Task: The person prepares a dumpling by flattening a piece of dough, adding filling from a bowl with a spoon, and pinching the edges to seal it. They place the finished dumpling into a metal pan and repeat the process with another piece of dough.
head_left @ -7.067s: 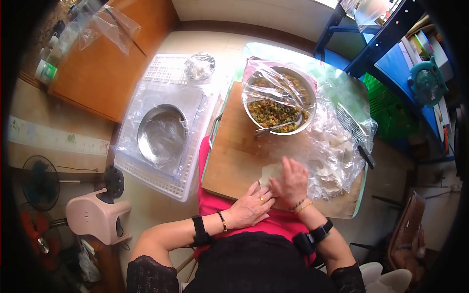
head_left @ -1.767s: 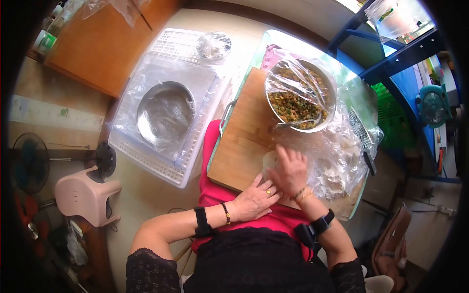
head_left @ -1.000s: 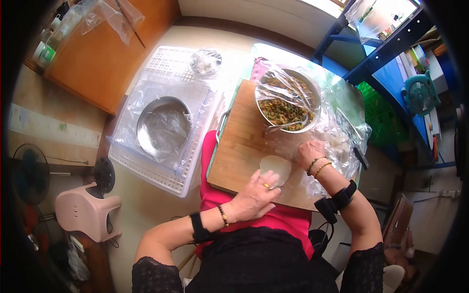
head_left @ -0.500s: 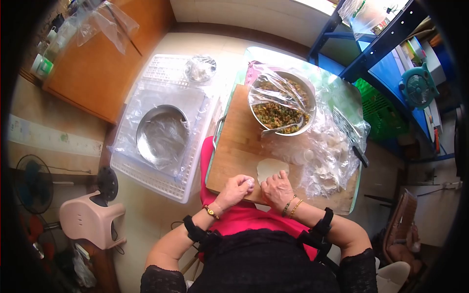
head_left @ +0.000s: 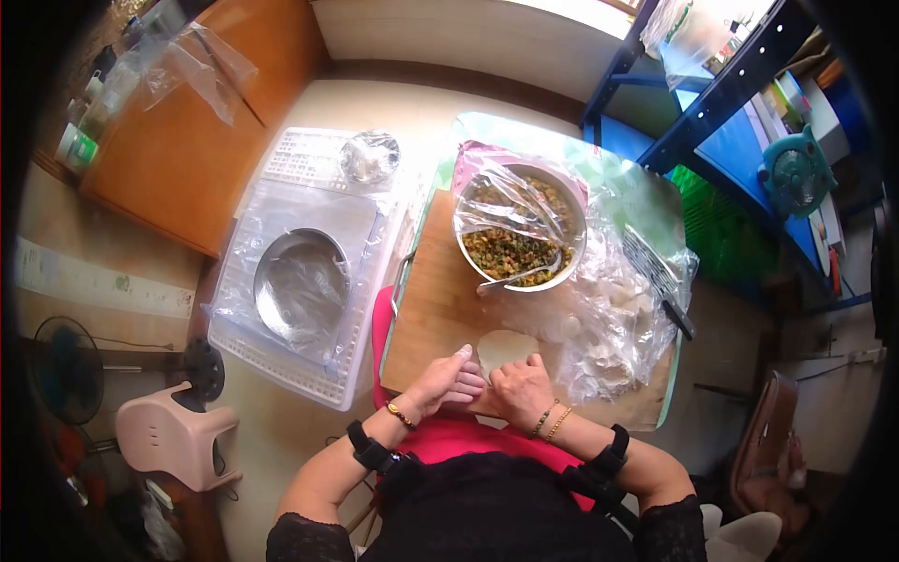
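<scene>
A round, flat piece of pale dough [head_left: 506,349] lies on the wooden board [head_left: 426,314] near its front edge. Just left of it my left hand [head_left: 449,382] is open, palm turned inward, fingers extended. My right hand [head_left: 522,387] has its fingers curled at the dough's near edge; what they hold, if anything, is hidden. Beyond the dough stands a bowl of chopped filling [head_left: 510,253], partly under clear plastic, with a spoon [head_left: 524,278] in it. To the right, plastic film covers white dough pieces [head_left: 613,342].
A slotted utensil with a black handle [head_left: 676,318] lies at the board's right. On the left, a steel pan [head_left: 302,286] sits on a plastic-covered white crate [head_left: 272,365], near a small wrapped bowl [head_left: 370,157]. A pink stool [head_left: 169,436] stands lower left.
My left hand has opened from a closed pinch. My right hand stays curled by the dough. The camera view has shifted, so the table appears lower and slightly left.
</scene>
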A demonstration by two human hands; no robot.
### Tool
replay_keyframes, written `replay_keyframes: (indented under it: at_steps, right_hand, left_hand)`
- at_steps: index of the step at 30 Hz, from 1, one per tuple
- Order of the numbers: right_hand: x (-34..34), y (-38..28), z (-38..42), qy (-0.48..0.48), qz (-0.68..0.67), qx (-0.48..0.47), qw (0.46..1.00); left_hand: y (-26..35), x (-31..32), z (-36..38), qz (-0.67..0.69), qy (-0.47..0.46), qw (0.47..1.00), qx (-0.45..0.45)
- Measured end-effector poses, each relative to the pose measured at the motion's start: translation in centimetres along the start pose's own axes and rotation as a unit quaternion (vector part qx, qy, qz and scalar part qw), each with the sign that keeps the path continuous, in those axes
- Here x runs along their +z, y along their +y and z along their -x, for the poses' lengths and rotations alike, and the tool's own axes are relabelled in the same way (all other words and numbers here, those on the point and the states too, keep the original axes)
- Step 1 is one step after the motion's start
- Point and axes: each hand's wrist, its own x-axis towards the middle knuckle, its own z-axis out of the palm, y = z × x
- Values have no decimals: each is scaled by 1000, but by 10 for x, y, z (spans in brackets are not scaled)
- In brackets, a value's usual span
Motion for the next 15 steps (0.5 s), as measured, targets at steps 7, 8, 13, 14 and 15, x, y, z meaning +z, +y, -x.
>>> replay_keyframes:
  at_steps: [7,8,13,14,15]
  right_hand:
    - [18,-5,-3,-109,75,-24,991]
    - [23,-3,-4,-124,73,-12,990]
    - [10,9,-4,-96,-48,85,991]
    - [4,13,-4,-74,-89,96,989]
    - [-4,12,-6,-74,-87,95,989]
  left_hand:
    - [-10,-9,10,-22,45,998,36]
    - [-11,-10,10,-21,46,998,35]
    - [-12,-9,2,11,7,1000,10]
    - [-9,-7,-1,13,6,1000,12]
    - [-5,-5,-4,41,-5,999,-10]
